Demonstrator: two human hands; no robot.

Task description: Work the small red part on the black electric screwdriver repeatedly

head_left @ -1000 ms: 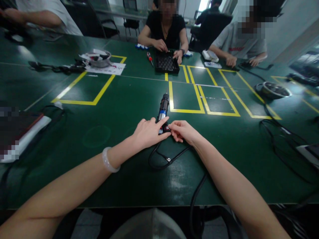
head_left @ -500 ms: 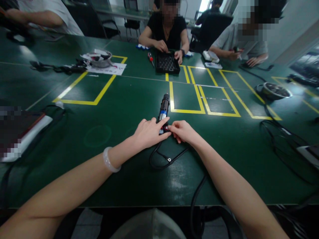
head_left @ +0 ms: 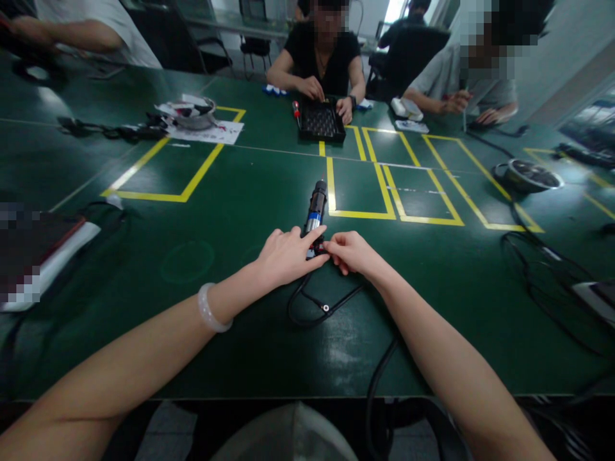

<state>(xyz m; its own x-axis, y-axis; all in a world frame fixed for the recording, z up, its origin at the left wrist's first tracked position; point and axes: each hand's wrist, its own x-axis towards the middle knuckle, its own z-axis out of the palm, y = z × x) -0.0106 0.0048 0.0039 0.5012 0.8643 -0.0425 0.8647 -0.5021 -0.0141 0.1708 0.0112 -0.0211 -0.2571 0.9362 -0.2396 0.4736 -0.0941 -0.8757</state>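
On the green table in front of me lies a slim black cylindrical device (head_left: 316,203) with a silver-and-blue band, its thin tip pointing away. My left hand (head_left: 288,255) holds its near end, index finger and thumb reaching across it. Close against that end, my right hand (head_left: 353,251) has thumb and forefinger pinched together at a small dark and red part; the fingertips hide most of it. A black cable (head_left: 307,323) loops out below my hands, with a metal ring terminal (head_left: 326,308) on a short lead.
Across the table, a co-worker handles a black tray (head_left: 321,121) beside a red screwdriver (head_left: 296,112). Yellow tape rectangles (head_left: 362,214) mark the surface. A round metal part (head_left: 534,175) and cables lie right; a bowl of parts (head_left: 192,114) is far left.
My hands and the device have hardly moved. Across the table, the tray shifted slightly left and the screwdriver now sits against it. The co-worker at right has raised a hand.
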